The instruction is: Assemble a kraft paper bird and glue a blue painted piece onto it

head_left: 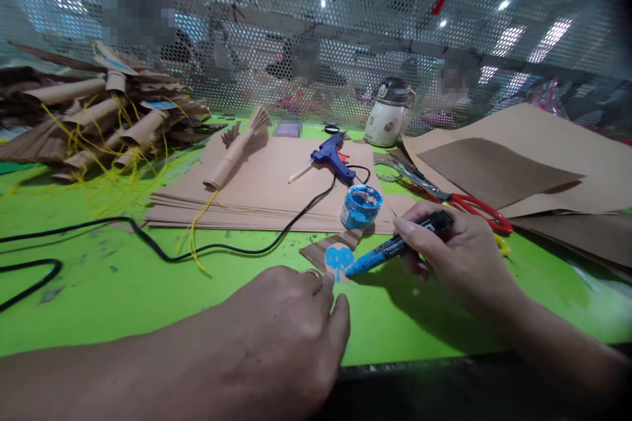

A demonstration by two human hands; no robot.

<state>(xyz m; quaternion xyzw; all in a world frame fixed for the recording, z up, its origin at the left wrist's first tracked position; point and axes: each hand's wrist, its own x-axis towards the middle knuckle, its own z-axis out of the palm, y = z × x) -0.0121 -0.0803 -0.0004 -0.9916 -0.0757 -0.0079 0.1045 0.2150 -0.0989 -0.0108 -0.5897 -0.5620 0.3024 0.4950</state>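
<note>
My right hand (457, 253) is closed round a blue marker (395, 248), its tip touching a small brown paper cut-out (330, 253) that carries a blue painted patch. My left hand (291, 325) rests on the green table with curled fingers pressed on the near edge of that cut-out; a ring shows on one finger. A small open pot of blue paint (361, 206) stands just behind the cut-out.
A stack of brown paper sheets (266, 194) holds a rolled paper broom (237, 148) and a blue glue gun (332, 154) with a black cord (148, 243). Red-handled scissors (464, 204), large brown sheets (523, 164), a white jar (388, 115), and a pile of paper brooms (99, 118) surround the green table (123, 296).
</note>
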